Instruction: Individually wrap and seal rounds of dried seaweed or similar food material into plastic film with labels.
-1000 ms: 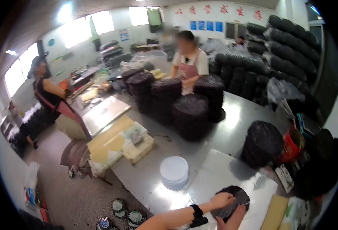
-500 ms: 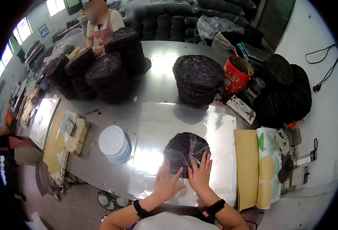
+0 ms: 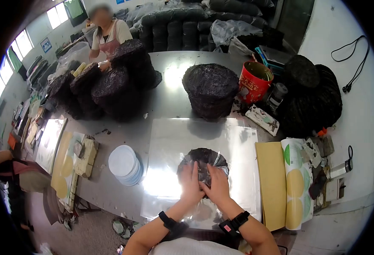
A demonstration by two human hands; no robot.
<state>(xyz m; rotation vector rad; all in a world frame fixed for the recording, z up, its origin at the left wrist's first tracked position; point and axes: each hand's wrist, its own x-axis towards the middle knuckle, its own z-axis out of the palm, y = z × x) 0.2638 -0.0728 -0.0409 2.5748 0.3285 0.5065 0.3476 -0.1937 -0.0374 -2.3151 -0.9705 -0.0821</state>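
Observation:
A round, blackish cake that looks like dried seaweed (image 3: 204, 154) lies on a clear plastic sheet (image 3: 165, 136) in front of me. Clear film is drawn over part of its top. My left hand (image 3: 190, 182) lies on the near left of the cake, fingers stretched forward and slightly smeared by motion. On the near right, my right hand (image 3: 216, 182) rests on the film with its fingers extended. The two thumbs come close together at the middle, and the hands hide the cake's near part.
White round discs (image 3: 124, 161) are stacked to the left. Ahead stands a tall stack of dark cakes (image 3: 210, 89), beside a red bucket (image 3: 255, 80). Printed label sheets (image 3: 295, 182) lie on the right. A co-worker (image 3: 110, 36) stands behind more dark stacks (image 3: 110, 89).
Both hands have moved inward over the cake, closer together, bringing film onto its top. The co-worker's head and body are more upright. The whole view has shifted slightly.

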